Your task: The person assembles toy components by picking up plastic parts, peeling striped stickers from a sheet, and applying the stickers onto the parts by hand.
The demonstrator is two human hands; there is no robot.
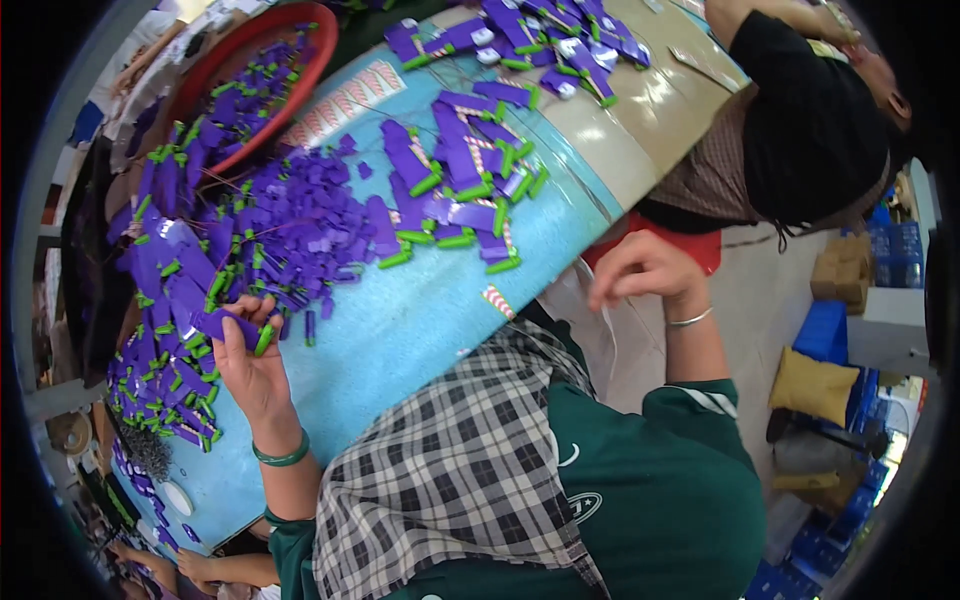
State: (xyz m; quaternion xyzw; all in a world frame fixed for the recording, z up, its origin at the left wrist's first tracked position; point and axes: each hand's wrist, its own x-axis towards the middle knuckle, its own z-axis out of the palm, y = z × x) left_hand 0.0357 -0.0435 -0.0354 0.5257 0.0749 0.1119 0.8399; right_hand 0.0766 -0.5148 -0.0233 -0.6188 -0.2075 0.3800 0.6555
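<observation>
My left hand (252, 372), with a green bangle at the wrist, grips a flat purple piece with a green end (240, 328) between thumb and fingers. It is raised over the left of the blue table, beside heaps of similar pieces. My right hand (645, 270), with a silver bangle, is off the table's near edge, its fingers bent downward. Below its fingertips hangs a thin white strip (612, 335); whether the fingers hold it I cannot make out. A small red-and-white striped label (497, 301) lies at the table's edge between my hands.
Small purple pieces (310, 215) heap mid-table. Purple-and-green pieces (470, 150) lie in a group farther right, others (165, 385) at left. A red basin (322, 50) stands behind, near a striped label sheet (350, 100). A person in black (815, 120) sits at right.
</observation>
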